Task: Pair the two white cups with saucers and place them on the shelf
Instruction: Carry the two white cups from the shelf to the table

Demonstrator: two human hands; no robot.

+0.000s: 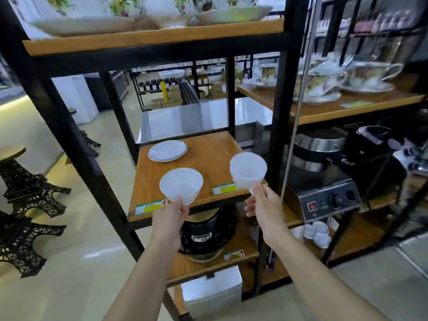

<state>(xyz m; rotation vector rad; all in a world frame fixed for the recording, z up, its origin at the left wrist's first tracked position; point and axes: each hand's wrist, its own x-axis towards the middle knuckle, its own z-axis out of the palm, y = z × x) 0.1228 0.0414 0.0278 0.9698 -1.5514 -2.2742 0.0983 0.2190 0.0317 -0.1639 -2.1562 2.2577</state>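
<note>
Each of my hands holds a white cup in front of the wooden shelf [208,156]. My left hand [172,215] grips the rim of the left white cup [180,183], which hangs over the shelf's front edge. The right white cup [247,169] is tilted toward me over the shelf's front right corner, pinched at its near side by my right hand [262,203]. Two stacked white saucers [167,150] lie at the back left of the shelf, apart from both cups.
Black metal uprights [279,112] frame the shelf on both sides. Floral teaware [166,12] fills the board above. A black appliance [206,230] sits on the board below. Kitchen machines [328,195] stand to the right, black tower models [25,188] on the left.
</note>
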